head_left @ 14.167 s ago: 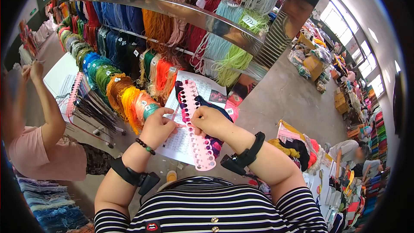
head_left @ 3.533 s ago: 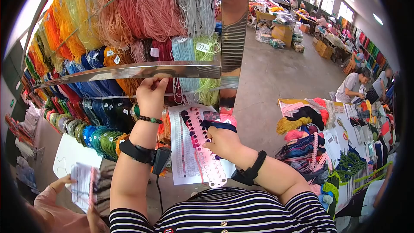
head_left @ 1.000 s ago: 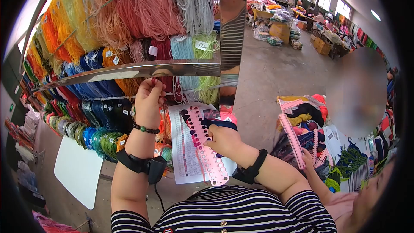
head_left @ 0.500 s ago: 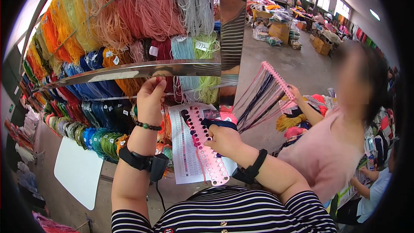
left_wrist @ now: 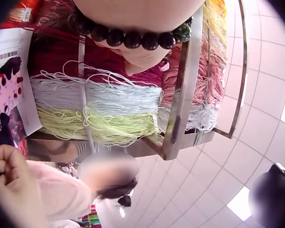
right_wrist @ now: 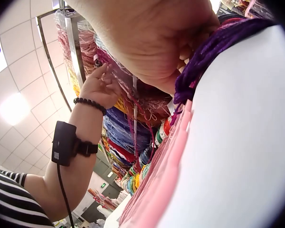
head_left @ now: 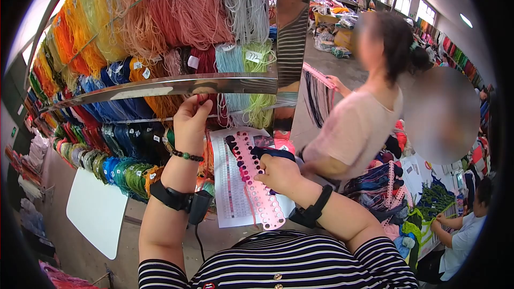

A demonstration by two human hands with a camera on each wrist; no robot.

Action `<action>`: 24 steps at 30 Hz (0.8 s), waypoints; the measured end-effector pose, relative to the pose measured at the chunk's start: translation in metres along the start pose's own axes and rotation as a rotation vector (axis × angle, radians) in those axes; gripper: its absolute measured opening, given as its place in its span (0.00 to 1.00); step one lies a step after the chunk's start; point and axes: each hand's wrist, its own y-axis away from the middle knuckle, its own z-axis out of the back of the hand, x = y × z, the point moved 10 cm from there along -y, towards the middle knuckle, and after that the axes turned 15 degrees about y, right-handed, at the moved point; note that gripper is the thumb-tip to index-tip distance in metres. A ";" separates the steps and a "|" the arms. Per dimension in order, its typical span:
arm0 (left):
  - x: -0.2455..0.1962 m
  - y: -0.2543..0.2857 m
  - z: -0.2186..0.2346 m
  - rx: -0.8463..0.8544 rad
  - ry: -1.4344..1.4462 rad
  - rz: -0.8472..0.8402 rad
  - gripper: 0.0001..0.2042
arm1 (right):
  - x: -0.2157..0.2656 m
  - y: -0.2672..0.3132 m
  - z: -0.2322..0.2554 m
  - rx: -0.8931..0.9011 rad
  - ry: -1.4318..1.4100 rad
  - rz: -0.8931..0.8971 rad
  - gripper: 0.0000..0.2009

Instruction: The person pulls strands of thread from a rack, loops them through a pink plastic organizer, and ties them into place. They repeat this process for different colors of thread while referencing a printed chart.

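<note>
My left hand [head_left: 191, 120] is raised to the rack, thumb and fingertips pinching dark red thread [head_left: 203, 63] just below the steel bar [head_left: 160, 86]. In the left wrist view, a beaded bracelet [left_wrist: 133, 40] and the wrist hide most of that hand. Lower down, my right hand [head_left: 279, 174] grips a pink perforated thread card [head_left: 266, 210] together with a printed chart sheet [head_left: 227, 182]. Navy, purple and magenta threads are looped through the card's upper holes, and a coral strand hangs from its lower part. Purple thread [right_wrist: 213, 52] lies beside the right palm in the right wrist view.
Hanks of many colours hang along the rack, including light green thread [head_left: 258, 56] tagged 772. Its mirrored end panel [head_left: 293, 37] stands to the right. A person in pink [head_left: 358, 123] stands close at right, before a table of yarn. A white board [head_left: 96, 211] is at lower left.
Since the earliest frame, my left hand has risen from the card to the rack; lately it stays there. Over the last second the person in pink has walked past on the right, carrying another thread card.
</note>
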 end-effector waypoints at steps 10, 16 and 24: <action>-0.004 0.006 0.005 0.034 -0.070 -0.013 0.09 | 0.000 0.001 0.000 0.007 -0.020 0.015 0.17; -0.007 0.012 0.010 0.040 -0.053 0.059 0.09 | 0.002 0.000 0.001 0.032 -0.003 0.009 0.17; -0.031 0.086 0.097 -0.155 0.166 0.052 0.08 | 0.002 0.000 0.004 0.039 -0.006 0.030 0.17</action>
